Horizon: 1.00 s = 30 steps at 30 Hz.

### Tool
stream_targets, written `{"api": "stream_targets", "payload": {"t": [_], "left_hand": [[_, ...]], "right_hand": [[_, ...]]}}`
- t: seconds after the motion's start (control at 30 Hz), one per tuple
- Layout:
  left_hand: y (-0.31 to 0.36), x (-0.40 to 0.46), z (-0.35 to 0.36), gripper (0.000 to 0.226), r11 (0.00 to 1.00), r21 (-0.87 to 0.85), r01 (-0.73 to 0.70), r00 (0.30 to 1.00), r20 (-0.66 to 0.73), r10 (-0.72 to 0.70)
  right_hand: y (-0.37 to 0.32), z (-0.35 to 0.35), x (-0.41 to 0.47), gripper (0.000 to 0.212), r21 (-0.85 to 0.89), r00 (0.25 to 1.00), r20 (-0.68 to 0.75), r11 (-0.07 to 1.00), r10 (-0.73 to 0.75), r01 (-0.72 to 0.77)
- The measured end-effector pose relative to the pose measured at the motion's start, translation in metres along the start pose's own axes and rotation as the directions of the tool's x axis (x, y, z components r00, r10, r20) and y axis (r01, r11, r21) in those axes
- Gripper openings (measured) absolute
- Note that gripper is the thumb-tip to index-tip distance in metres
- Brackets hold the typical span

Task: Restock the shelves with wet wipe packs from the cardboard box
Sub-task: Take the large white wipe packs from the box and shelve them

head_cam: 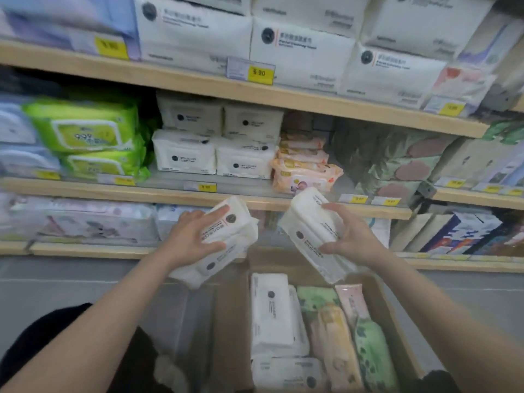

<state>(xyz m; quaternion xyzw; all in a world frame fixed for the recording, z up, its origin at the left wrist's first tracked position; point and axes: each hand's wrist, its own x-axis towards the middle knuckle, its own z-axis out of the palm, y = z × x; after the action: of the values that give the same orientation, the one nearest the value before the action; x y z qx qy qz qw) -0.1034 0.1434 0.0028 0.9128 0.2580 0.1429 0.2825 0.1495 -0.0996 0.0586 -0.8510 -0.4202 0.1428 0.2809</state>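
The left hand [195,236] grasps 2 white soft plastic wet wipe packs [224,239] and the right hand [350,235] grasps 2 similar white packs [314,234], all held above the open brown cardboard box [232,321], below the light wooden shelf [170,194].

Your left hand [188,236] holds packs [224,239] at centre frame, your right hand [350,236] holds more packs [312,231] just right of them. The cardboard box [388,316] sits below at lower centre, the shelves [226,90] fill the upper frame behind.
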Motion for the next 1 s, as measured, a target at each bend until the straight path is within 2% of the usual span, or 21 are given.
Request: {"api": "stream_targets", "payload": {"t": [0.17,0.33,0.6,0.73,0.87,1.0], "left_hand": [[-0.049,-0.01,-0.035,0.086,0.989,-0.063,0.13,0.977,-0.161,-0.139],[-0.093,-0.004,-0.083,0.079,0.985,-0.046,0.164,0.945,-0.28,-0.17],[-0.156,-0.013,-0.117,0.081,0.955,-0.057,0.29,0.91,-0.292,-0.294],[-0.174,-0.023,-0.121,0.083,0.94,-0.058,0.337,0.892,-0.301,-0.338],[-0.178,-0.025,-0.123,0.078,0.936,-0.044,0.348,0.887,-0.307,-0.344],[-0.179,-0.019,-0.12,0.075,0.928,-0.069,0.365,0.883,-0.291,-0.369]], "right_hand": [[-0.056,0.039,0.062,0.084,-0.085,0.982,0.091,0.981,-0.168,0.176],[-0.124,0.063,0.137,0.084,-0.231,0.915,0.194,0.89,-0.353,0.392],[-0.219,0.111,0.247,0.082,-0.3,0.772,0.334,0.716,-0.54,0.631],[-0.234,0.147,0.287,0.084,-0.361,0.733,0.402,0.641,-0.548,0.677],[-0.231,0.178,0.311,0.068,-0.295,0.724,0.453,0.68,-0.519,0.672],[-0.224,0.188,0.308,0.057,-0.244,0.733,0.407,0.708,-0.545,0.662]]}}
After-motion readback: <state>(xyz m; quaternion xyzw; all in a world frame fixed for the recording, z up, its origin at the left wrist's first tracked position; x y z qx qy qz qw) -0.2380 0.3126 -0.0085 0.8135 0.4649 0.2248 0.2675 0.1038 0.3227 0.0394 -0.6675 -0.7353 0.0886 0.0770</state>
